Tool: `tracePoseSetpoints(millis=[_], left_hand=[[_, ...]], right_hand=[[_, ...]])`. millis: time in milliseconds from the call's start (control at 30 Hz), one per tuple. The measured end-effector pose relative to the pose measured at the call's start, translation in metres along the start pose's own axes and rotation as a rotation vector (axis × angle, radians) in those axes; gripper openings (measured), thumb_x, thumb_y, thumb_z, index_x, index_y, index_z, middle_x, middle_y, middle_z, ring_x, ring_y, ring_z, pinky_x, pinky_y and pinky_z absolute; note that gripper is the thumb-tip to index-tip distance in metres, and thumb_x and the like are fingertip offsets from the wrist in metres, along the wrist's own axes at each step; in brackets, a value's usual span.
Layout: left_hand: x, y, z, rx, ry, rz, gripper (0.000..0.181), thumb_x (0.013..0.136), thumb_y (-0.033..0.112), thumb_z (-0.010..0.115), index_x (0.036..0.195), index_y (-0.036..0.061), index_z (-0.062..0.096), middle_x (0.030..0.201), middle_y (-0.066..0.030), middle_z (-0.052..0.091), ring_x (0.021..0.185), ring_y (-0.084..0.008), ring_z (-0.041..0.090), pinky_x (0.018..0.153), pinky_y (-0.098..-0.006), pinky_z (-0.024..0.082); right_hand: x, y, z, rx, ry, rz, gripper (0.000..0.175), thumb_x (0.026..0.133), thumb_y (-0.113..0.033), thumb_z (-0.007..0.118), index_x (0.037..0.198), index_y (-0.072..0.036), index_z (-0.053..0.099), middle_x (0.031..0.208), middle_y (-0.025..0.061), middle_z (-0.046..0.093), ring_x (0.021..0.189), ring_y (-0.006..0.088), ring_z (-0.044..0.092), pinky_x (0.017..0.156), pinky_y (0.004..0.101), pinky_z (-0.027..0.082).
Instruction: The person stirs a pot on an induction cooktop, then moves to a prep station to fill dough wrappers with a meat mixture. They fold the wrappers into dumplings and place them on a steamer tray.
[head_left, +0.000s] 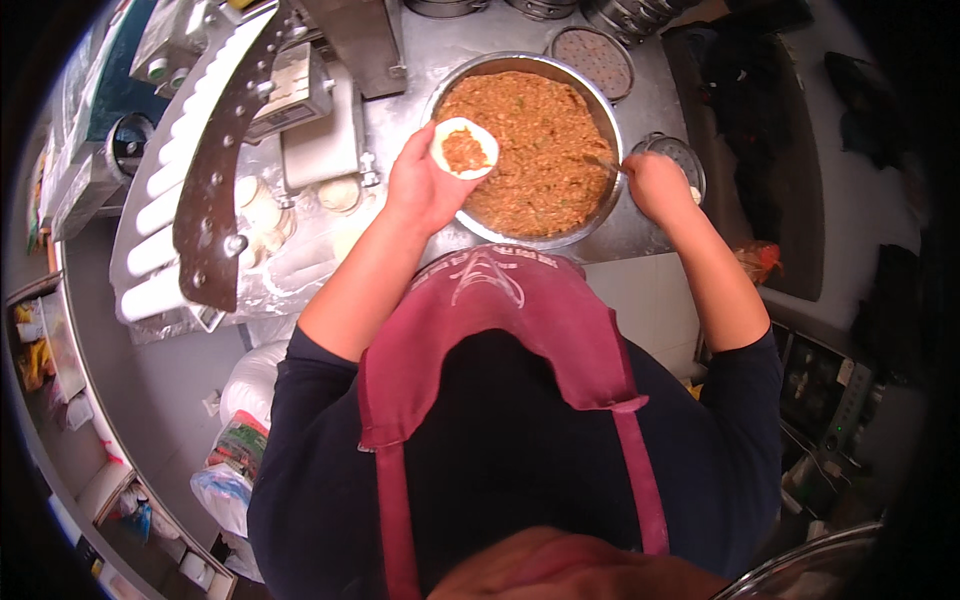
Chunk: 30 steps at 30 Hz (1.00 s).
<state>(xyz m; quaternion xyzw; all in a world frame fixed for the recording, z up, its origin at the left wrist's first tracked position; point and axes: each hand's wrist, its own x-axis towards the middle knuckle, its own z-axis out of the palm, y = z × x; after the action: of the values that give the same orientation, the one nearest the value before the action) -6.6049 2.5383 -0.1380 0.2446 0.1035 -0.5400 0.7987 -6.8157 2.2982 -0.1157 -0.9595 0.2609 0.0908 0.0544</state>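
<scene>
On my left hand (420, 180) rests a round white dough wrapper (438, 142) with a mound of reddish-brown minced filling (464, 152) in its middle. That hand is over the left rim of a wide steel bowl (616, 135), which is full of the same mince (525, 150). My right hand (661, 187) is at the bowl's right rim, its fingers closed around a thin spatula-like tool (602, 163). The tip of the tool touches or hovers just over the mince; I cannot tell which. Most of its handle is hidden in my fist.
Left of the bowl stand flattened dough rounds (339, 194), a stack of wrappers (259, 206) and a flat-topped scale (319, 142). Farther left is a roller conveyor (161, 217). Round perforated steamer trays (592, 64) lie right of the bowl, one (679, 161) partly behind my right hand.
</scene>
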Motion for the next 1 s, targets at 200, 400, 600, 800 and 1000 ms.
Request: tracePoseSetpoints(millis=[200, 400, 600, 800, 1000], left_hand=[[-0.009, -0.011, 0.001, 0.110, -0.139, 0.046, 0.034, 0.092, 0.010, 0.051, 0.124, -0.0004, 0.046, 0.120, -0.0151, 0.056, 0.110, -0.0285, 0.056, 0.097, -0.0464, 0.045], [-0.026, -0.032, 0.019, 0.333, -0.145, 0.057, 0.038, 0.087, -0.004, 0.052, 0.124, 0.0007, 0.046, 0.119, -0.0142, 0.056, 0.111, -0.0282, 0.056, 0.098, -0.0434, 0.047], [-0.034, -0.052, 0.025, 0.330, -0.242, 0.017, 0.031, 0.088, -0.004, 0.053, 0.118, 0.0011, 0.050, 0.112, -0.0121, 0.058, 0.105, -0.0246, 0.059, 0.094, -0.0380, 0.049], [-0.036, -0.071, 0.021, 0.349, -0.155, 0.073, 0.029, 0.088, -0.003, 0.055, 0.117, 0.0008, 0.051, 0.109, -0.0116, 0.059, 0.099, -0.0234, 0.061, 0.087, -0.0364, 0.053], [-0.037, -0.093, 0.031, 0.411, -0.060, 0.105, 0.029, 0.088, -0.002, 0.057, 0.116, 0.0012, 0.054, 0.108, -0.0093, 0.061, 0.099, -0.0202, 0.061, 0.086, -0.0333, 0.052]], right_hand=[[-0.007, -0.024, 0.026, -0.161, 0.170, -0.059, 0.020, 0.083, -0.016, 0.055, 0.086, -0.002, 0.068, 0.096, 0.0173, 0.065, 0.079, 0.0356, 0.063, 0.067, 0.0407, 0.051], [-0.019, -0.089, -0.001, 1.246, 0.144, 0.089, 0.024, 0.089, -0.028, 0.063, 0.084, -0.005, 0.066, 0.071, 0.0045, 0.061, 0.061, 0.0146, 0.056, 0.056, 0.0293, 0.046], [-0.024, -0.096, 0.014, 1.976, -0.288, 0.163, 0.008, 0.089, -0.012, 0.063, 0.087, -0.005, 0.061, 0.075, 0.0007, 0.059, 0.064, 0.0093, 0.053, 0.057, 0.0215, 0.043], [-0.027, -0.091, 0.016, 1.916, -0.311, 0.121, 0.005, 0.088, -0.008, 0.064, 0.088, -0.004, 0.061, 0.074, 0.0016, 0.058, 0.065, 0.0108, 0.054, 0.058, 0.0228, 0.043], [-0.037, -0.073, 0.023, 1.420, 0.035, -0.137, 0.008, 0.087, -0.009, 0.064, 0.087, -0.002, 0.059, 0.076, -0.0004, 0.059, 0.068, 0.0059, 0.053, 0.061, 0.0212, 0.043]])
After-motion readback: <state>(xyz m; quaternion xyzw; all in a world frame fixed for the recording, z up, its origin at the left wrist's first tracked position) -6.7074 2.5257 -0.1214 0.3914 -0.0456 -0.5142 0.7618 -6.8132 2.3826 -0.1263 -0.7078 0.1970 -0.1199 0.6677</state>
